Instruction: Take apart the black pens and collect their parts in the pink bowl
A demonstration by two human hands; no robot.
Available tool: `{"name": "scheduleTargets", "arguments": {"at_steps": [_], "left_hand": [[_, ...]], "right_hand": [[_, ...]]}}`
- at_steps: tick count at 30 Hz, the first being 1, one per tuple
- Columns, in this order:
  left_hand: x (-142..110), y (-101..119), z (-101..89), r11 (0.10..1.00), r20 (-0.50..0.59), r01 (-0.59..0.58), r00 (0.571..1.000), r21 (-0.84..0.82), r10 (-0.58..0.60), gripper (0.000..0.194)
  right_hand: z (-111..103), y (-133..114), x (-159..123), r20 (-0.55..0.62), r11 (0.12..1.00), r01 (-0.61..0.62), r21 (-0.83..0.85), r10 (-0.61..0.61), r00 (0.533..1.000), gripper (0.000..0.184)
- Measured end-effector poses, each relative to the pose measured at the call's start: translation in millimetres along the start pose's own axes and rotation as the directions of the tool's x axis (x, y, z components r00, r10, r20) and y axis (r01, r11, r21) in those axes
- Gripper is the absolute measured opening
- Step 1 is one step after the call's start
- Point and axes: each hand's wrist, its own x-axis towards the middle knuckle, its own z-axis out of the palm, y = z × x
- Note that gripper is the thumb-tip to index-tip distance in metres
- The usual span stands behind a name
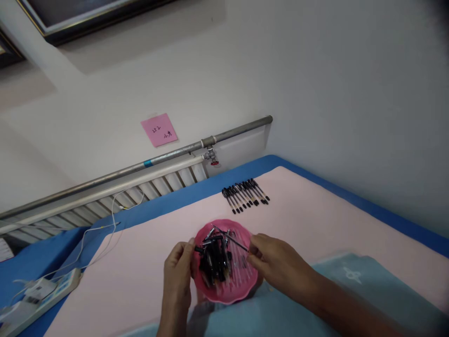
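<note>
A plain indoor room, with radiator [161, 185], framed picture [87, 11] and power strip [66, 283].

Pink note [159, 130] on wall [217, 89] — handwritten, apparently "252" — characters below unclear

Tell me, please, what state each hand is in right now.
Left hand: closed, holding a small black piece, perhaps a pen cap.
Right hand: closed, holding a slender pen part over the pink bowl.
</note>
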Motion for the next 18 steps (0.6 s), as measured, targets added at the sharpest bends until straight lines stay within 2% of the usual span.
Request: {"name": "scheduleTargets", "arguments": {"at_steps": [6,12,18], "left_hand": [[-3.8,-2.0,8.5,0.982,0.153,0.155,0.979,-0.106,-0.138,0.032],[-1.3,-1.1,7.3,0.958,0.165,0.211,0.97,-0.193,-0.18,0.029],[-4.4,-2.2,9.2,0.969,0.158,0.199,0.972,-0.147,-0.176,0.032]], "right_hand": [[3.9,2.3,1.2,-0.009,0.997,0.02,0.072,-0.019,1.0,0.01],[7.1,1.7,-0.1,-0.039,0.997,0.048,0.056,-0.046,0.998,0.011],[11.8,4.7,0.8,-0.013,0.991,0.044,0.123,-0.043,0.999,0.012]]}}
